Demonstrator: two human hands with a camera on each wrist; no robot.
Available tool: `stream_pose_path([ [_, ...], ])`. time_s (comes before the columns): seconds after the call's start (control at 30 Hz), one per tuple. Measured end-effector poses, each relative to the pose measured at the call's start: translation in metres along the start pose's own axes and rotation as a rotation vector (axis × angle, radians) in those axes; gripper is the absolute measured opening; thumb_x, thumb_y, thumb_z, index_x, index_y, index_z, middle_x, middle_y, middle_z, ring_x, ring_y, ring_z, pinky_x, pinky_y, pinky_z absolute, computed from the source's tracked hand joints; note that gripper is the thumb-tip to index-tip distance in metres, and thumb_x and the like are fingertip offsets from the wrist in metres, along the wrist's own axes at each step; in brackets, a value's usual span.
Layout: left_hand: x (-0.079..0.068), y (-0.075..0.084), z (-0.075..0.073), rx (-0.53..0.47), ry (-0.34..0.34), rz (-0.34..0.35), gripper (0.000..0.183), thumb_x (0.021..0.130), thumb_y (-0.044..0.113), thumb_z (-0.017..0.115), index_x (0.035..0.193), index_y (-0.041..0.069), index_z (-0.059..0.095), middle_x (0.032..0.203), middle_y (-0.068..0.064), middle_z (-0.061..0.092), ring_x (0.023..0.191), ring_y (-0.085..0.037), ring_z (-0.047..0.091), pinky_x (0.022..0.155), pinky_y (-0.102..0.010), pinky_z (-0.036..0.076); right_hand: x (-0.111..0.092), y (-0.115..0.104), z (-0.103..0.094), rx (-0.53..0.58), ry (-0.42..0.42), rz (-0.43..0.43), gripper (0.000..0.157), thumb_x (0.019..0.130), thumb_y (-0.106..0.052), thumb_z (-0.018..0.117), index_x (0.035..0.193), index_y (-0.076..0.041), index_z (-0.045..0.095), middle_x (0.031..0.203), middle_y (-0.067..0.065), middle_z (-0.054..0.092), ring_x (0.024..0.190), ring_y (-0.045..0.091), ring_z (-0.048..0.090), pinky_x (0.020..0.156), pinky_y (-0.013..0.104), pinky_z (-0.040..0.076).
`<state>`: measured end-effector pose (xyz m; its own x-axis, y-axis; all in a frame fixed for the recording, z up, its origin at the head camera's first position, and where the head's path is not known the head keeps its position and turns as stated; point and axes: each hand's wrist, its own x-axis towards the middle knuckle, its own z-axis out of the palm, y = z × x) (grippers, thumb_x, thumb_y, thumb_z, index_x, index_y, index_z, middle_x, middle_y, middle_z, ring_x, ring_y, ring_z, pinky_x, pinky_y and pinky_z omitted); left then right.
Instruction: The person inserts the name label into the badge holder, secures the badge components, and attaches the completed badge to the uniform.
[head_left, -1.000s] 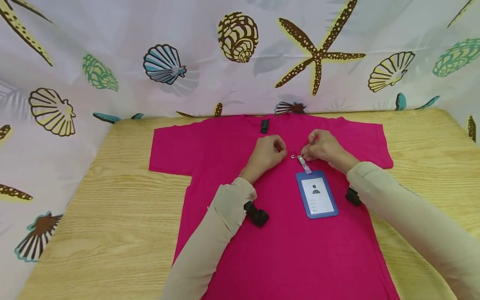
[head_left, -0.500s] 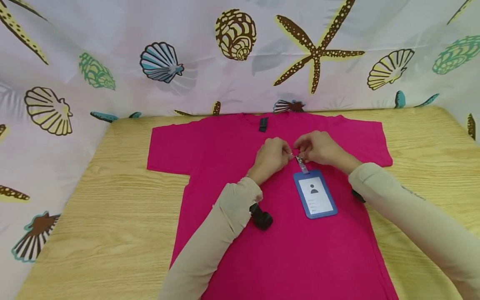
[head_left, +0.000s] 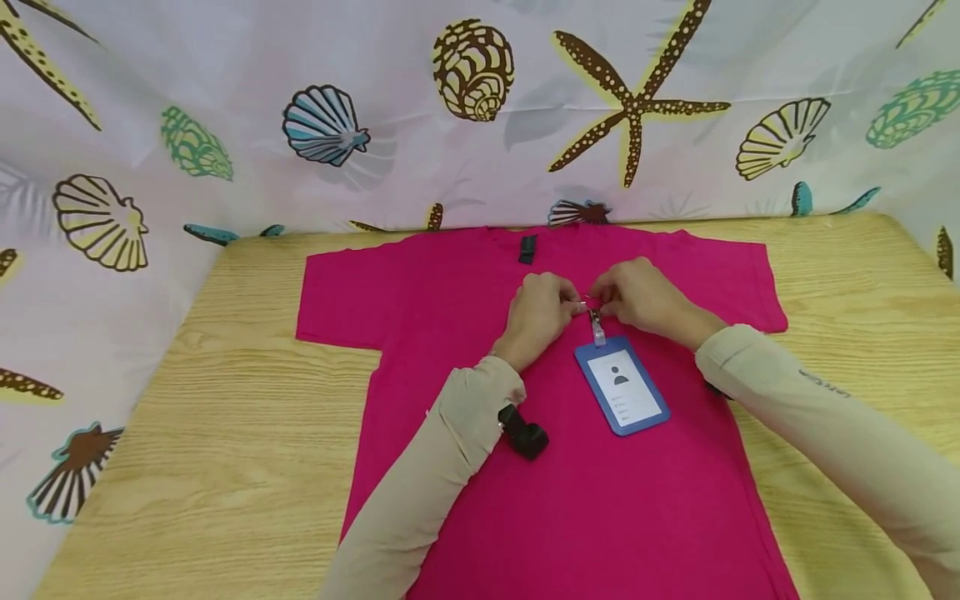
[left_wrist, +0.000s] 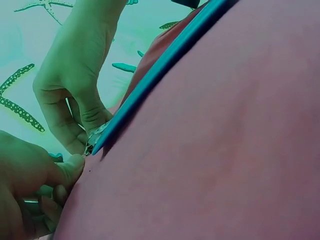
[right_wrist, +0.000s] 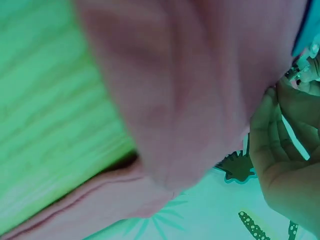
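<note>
In the head view a blue-framed ID badge (head_left: 622, 387) lies tilted on the chest of a pink T-shirt (head_left: 555, 500). Its clear strap and metal clip (head_left: 597, 327) lead up to a small safety pin (head_left: 582, 303) between the hands. My left hand (head_left: 538, 315) pinches the left end of the pin. From the other side my right hand (head_left: 641, 296) pinches the pin close to the clip; the fingers hide most of it. Both hands' fingertips meet near the clip in the left wrist view, right at the shirt fabric (left_wrist: 200, 130).
The shirt lies flat on a wooden table (head_left: 262, 450), its neck label (head_left: 528, 248) at the far end. A curtain printed with shells and starfish (head_left: 420, 175) stands behind and to the sides. A black wrist strap (head_left: 523, 433) hangs under the left sleeve.
My left hand has moved right and taken hold of the pin, which earlier stuck out free from the right hand. The badge has swung slightly left.
</note>
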<state>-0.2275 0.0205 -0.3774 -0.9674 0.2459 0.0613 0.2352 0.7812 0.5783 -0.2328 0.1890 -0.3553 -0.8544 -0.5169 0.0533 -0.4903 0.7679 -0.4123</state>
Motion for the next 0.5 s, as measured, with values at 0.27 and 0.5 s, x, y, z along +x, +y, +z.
stream_pose_path([
  [0.27,-0.0009,-0.0051,0.0059,0.099,0.015,0.106,0.015,0.087,0.022,0.073,0.077,0.01,0.069,0.083,-0.003,0.061,0.078,-0.016,0.06,0.065,-0.026,0.051,0.0016,0.0049,0.0027,-0.043,-0.008,-0.069,0.018,0.079,0.006,0.069,0.097,0.002,0.073,0.084,0.01,0.07,0.079,0.025,0.064,0.072,0.04,0.055],
  [0.5,-0.0015,-0.0055,0.0065,0.132,0.03,0.136,0.018,0.089,0.021,0.071,0.076,0.011,0.064,0.081,-0.002,0.057,0.078,-0.019,0.062,0.064,-0.028,0.051,0.001,0.0086,0.0044,-0.065,0.04,-0.192,0.021,0.077,0.009,0.069,0.096,0.003,0.074,0.087,0.012,0.072,0.079,0.027,0.067,0.073,0.041,0.057],
])
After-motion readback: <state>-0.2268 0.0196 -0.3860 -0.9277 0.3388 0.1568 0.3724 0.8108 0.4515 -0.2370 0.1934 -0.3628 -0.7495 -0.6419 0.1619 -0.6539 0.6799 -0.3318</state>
